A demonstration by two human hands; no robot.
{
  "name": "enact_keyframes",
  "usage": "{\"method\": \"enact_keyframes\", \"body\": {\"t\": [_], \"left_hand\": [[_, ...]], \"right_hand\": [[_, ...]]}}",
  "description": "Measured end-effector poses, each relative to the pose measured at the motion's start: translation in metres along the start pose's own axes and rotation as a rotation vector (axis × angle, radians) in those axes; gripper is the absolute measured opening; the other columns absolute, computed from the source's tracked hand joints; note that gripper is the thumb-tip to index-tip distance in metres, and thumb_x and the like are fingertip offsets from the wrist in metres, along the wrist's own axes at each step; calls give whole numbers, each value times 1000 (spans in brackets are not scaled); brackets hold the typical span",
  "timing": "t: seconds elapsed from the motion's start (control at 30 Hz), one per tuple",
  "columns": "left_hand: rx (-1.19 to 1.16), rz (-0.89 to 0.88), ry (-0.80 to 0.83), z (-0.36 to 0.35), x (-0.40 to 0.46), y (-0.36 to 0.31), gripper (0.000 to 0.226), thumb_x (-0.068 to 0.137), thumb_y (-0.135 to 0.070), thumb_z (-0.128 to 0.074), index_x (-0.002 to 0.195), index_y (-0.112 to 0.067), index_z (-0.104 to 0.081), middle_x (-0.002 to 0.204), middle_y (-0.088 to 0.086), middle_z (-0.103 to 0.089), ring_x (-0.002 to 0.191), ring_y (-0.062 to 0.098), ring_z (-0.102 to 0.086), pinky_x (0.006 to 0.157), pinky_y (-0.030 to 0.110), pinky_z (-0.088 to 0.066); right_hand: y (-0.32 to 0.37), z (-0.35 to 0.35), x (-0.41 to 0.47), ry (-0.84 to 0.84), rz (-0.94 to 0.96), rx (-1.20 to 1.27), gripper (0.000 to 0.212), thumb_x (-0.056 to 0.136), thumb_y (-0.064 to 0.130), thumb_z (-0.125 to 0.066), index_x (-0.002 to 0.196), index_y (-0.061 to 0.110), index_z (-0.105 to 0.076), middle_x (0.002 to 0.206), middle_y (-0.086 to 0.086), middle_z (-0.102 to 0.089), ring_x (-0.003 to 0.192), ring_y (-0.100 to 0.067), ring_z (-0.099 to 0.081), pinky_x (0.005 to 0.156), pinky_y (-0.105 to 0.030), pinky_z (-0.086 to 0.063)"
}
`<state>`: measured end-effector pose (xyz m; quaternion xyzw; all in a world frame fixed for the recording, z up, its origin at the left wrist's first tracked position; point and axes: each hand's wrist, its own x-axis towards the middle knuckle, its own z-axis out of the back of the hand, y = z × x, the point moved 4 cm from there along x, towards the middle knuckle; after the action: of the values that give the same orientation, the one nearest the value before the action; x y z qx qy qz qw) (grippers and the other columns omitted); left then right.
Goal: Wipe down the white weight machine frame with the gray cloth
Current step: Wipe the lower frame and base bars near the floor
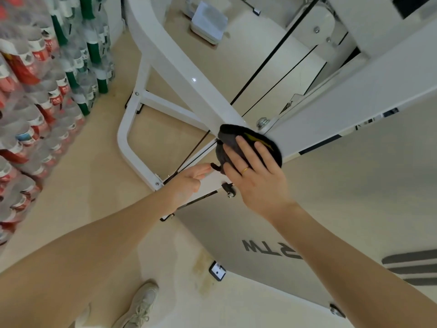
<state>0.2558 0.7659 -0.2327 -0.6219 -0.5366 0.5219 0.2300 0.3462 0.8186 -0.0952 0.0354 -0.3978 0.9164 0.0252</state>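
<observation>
gray cloth (250,144) under right hand (257,171) — pressed flat on frame (179,67)

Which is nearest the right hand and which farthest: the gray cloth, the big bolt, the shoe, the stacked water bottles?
1. Gray cloth, directly under the right hand.
2. Big bolt, just beyond the cloth on the white frame.
3. Shoe, down on the floor, lower left.
4. Water bottles, stacked at far left.

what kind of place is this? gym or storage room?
Probably a gym, perhaps with a storage corner. A white weight machine frame with black cables fills the view, the right hand presses a gray cloth on it, and shrink-wrapped bottled water is stacked at left.
</observation>
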Motion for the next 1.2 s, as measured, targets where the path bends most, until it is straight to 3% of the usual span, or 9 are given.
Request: {"method": "enact_keyframes", "body": {"t": [0.1, 0.33, 0.47, 0.6, 0.77, 0.93, 1.03, 1.13, 1.2], "left_hand": [[3, 15, 21, 3, 9, 10, 75, 74, 23, -23, 118, -32, -47, 122, -18, -48, 129, 4, -32, 108, 25, -19], [70, 119, -20, 32, 36, 73, 73, 75, 18, -25, 138, -17, -39, 145, 2, -39, 135, 8, -31, 115, 39, -20], [103, 138, -56, 52, 45, 97, 74, 75, 16, -27, 123, -35, -49, 138, -10, -42, 122, 6, -39, 96, 25, -35], [95, 150, -85, 72, 48, 124, 73, 75, 16, -26, 127, -32, -46, 128, -15, -44, 124, 4, -37, 106, 29, -25], [92, 200, -175, 91, 39, 138, 67, 80, 14, -29, 139, -17, -39, 141, 0, -41, 131, 13, -36, 99, 26, -31], [85, 184, -148, 72, 25, 105, 61, 82, 12, -28, 134, -17, -44, 138, 3, -45, 132, 14, -37, 104, 31, -32], [140, 157, -135, 55, 19, 71, 56, 82, 11, -28, 131, -11, -45, 138, 13, -43, 131, 18, -38, 96, 23, -34], [91, 112, -108, 38, 14, 42, 62, 83, 14, -25, 135, -15, -42, 143, 4, -40, 129, 12, -38, 98, 23, -30], [69, 87, -85, 30, 14, 31, 65, 82, 13, -25, 136, -21, -40, 142, -1, -40, 125, 7, -38, 100, 25, -28]], "right_hand": [[12, -13, -1, 130, 77, -56, 36, 86, 21, -43, 112, 22, -66, 129, -1, -58, 127, -25, -47, 109, -39, -21], [81, -69, 10, 434, 182, -51, 46, 87, 32, -33, 126, 27, -56, 126, 4, -60, 127, -20, -46, 113, -32, -23], [127, -124, 21, 639, 184, -5, 43, 97, 23, -24, 135, 4, -30, 133, -17, -46, 129, -38, -34, 112, -40, -17], [173, -168, 22, 733, 177, 21, 46, 98, 25, -28, 137, 0, -20, 137, -19, -39, 131, -38, -29, 111, -39, -16], [175, -163, 18, 684, 257, 22, 36, 97, 23, -33, 130, 9, -36, 133, -14, -47, 126, -31, -40, 109, -35, -23], [120, -103, 23, 507, 193, -12, 31, 72, 45, -61, 99, 32, -68, 90, 9, -70, 91, -9, -63, 96, -26, -37], [86, -67, 23, 432, 152, -65, 29, 75, 32, -51, 97, 26, -69, 90, 6, -70, 94, -14, -63, 100, -31, -29], [63, -39, 17, 381, 132, -98, 42, 83, 20, -32, 104, 21, -68, 99, 2, -70, 105, -21, -61, 107, -37, -33], [51, -24, 14, 314, 110, -83, 39, 83, 19, -36, 106, 19, -68, 103, 1, -69, 109, -23, -60, 105, -36, -37]]}}
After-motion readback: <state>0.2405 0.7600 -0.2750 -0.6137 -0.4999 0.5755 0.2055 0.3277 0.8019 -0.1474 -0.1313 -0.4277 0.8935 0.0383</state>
